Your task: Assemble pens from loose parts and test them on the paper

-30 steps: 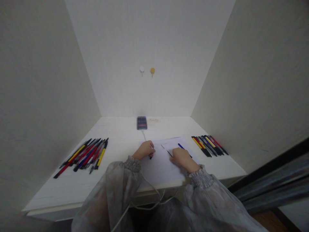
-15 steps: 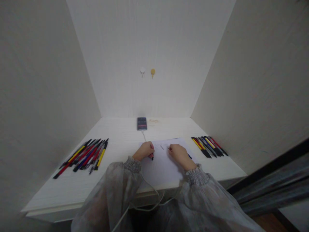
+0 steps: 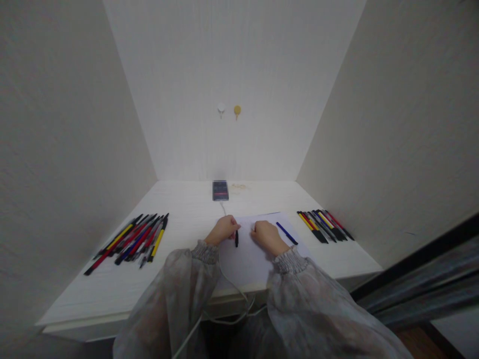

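My left hand [image 3: 225, 229] is closed around a pen, whose black end [image 3: 236, 239] points down toward me below the fingers. The rest of that pen is hidden by the hand. Close by on the right, my right hand [image 3: 267, 236] rests over the sheet of white paper [image 3: 247, 267] with its fingers curled together. Whatever is between those fingertips is too small or too hidden to name. A blue pen [image 3: 287, 233] lies slanted on the paper, just right of my right hand and apart from it.
A loose pile of pens [image 3: 130, 242] lies at the left of the white desk [image 3: 187, 199]. More pens [image 3: 325, 227] lie side by side at the right. A dark phone-like device [image 3: 220, 190] stands at the back, with a white cable [image 3: 234, 285] running toward me.
My right hand has moved left, closer to my left hand, baring the blue pen. It now covers the spot where a small thin grey piece lay. My left hand has turned slightly.
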Tool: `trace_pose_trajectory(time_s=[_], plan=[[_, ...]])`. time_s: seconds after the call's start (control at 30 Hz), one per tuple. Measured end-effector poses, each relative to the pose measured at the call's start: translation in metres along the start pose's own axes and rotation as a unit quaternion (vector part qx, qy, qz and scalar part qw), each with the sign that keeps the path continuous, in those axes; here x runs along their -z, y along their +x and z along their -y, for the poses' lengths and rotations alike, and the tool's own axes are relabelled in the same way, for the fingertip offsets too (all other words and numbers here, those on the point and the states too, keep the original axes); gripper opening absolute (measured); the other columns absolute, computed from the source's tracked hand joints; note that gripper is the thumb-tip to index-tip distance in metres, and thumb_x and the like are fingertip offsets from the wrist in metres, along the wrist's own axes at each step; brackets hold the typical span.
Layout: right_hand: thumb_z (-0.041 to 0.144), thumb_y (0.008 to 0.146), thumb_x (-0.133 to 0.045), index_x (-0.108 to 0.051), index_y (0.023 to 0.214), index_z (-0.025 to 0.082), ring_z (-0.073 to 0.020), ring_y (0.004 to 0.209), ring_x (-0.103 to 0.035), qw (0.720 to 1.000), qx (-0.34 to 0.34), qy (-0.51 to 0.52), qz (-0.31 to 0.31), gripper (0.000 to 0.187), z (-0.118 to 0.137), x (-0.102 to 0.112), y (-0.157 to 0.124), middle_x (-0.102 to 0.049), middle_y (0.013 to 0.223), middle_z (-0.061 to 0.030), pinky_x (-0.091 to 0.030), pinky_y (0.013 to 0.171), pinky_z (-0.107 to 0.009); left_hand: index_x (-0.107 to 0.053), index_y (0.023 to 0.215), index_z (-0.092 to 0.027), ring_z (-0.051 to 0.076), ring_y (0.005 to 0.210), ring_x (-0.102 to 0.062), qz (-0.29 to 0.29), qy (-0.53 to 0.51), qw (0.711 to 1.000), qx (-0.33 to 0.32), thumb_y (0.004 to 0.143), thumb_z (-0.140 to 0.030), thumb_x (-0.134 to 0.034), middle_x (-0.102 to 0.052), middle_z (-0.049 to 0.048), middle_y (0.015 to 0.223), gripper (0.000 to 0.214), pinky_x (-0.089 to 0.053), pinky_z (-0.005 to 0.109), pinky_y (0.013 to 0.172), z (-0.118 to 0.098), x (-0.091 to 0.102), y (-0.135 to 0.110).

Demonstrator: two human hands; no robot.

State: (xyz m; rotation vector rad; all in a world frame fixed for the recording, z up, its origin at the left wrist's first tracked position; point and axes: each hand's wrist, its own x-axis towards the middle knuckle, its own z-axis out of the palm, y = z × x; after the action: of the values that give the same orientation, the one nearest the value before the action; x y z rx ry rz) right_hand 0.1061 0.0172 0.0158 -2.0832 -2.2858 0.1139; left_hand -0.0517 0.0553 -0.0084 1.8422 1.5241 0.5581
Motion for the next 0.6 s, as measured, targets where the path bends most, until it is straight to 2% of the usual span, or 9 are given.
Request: trace_pose_trajectory(time_s=[0.2, 0.33, 0.47, 0.6], plan=[[0.025, 0.075, -0.044, -0.06, 0.088, 0.012, -0.0212, 0.083, -0.058, 1.0, 0.007, 0.01, 0.003, 0.024, -0.003, -0.002, -0.024, -0.063, 0.089, -0.0131, -0.039, 0.065, -0.027, -0.055, 0.077, -0.01, 0.01, 0.041, -0.052, 0.02, -0.005, 1.0, 0.007, 0.069, -0.03, -0.054, -0.057, 0.0017, 0.049, 0.022, -0.04, 0.019, 0.042, 0.003, -0.001, 0.0], [0.028, 0.076, -0.044, -0.059, 0.086, 0.013, -0.0205, 0.08, -0.059, 1.0, -0.002, 0.024, -0.016, 0.024, -0.005, -0.001, -0.031, -0.063, 0.085, -0.0117, -0.038, 0.063, -0.027, -0.053, 0.079, -0.011, 0.01, 0.041, -0.053, 0.051, -0.036, 0.998, 0.011, 0.064, -0.021, -0.058, -0.057, -0.0001, 0.049, 0.019, -0.041, 0.019, 0.042, 0.005, -0.003, 0.0], [0.034, 0.078, -0.041, -0.059, 0.084, 0.016, -0.0199, 0.08, -0.059, 0.998, -0.03, 0.052, -0.032, 0.026, -0.024, 0.005, -0.032, -0.064, 0.082, -0.0096, -0.037, 0.063, -0.026, -0.051, 0.082, -0.011, 0.01, 0.04, -0.053, 0.062, -0.058, 0.996, 0.017, 0.064, -0.015, -0.057, -0.055, -0.002, 0.046, 0.019, -0.042, 0.019, 0.042, 0.007, -0.005, 0.001], [0.033, 0.076, -0.043, -0.059, 0.084, 0.016, -0.021, 0.082, -0.058, 0.994, -0.093, 0.05, -0.016, 0.025, -0.05, 0.01, -0.034, -0.064, 0.083, -0.0099, -0.036, 0.062, -0.027, -0.05, 0.081, -0.011, 0.011, 0.041, -0.055, 0.081, -0.065, 0.994, 0.023, 0.064, -0.012, -0.055, -0.055, -0.002, 0.046, 0.017, -0.045, 0.02, 0.043, 0.009, -0.007, 0.002]])
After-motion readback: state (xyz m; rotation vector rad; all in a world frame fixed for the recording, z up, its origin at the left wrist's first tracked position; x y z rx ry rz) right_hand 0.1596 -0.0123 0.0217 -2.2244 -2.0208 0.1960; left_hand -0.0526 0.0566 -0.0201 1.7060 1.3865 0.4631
